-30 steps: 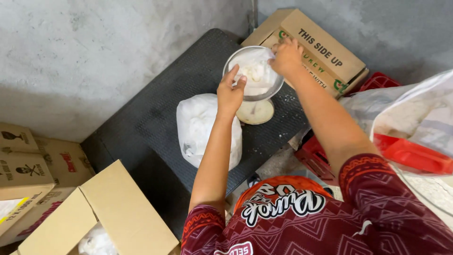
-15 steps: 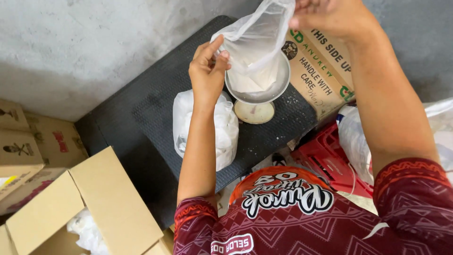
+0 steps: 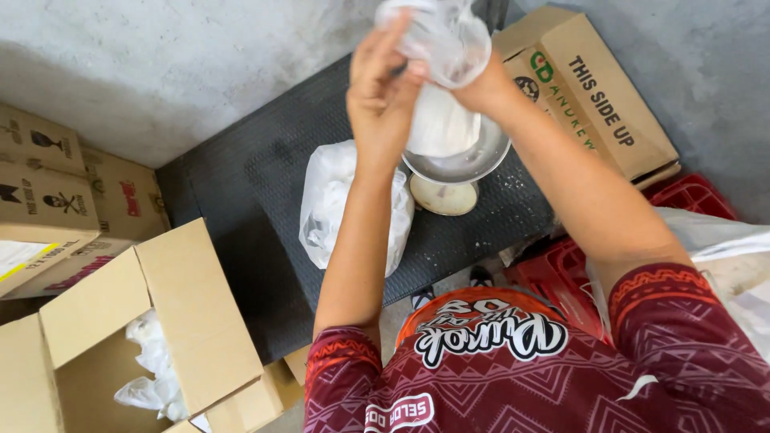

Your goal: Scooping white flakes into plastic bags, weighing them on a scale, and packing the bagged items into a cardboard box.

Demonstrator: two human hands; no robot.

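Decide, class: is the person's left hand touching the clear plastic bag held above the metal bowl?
Touching. The head view shows the left hand gripping the clear plastic bag at its twisted neck.

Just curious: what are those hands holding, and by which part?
Both the left hand and the right hand grip a clear bag of white powder at its gathered neck, above the bowl.

Bowl (image 3: pixel 473 156) on scale (image 3: pixel 443 196), near far right corner of mat (image 3: pixel 241 192). Tied bag (image 3: pixel 329 200) on mat, just left of scale. Open carton (image 3: pixel 120 329) off mat's near left edge; crate (image 3: pixel 561 281) off near right.
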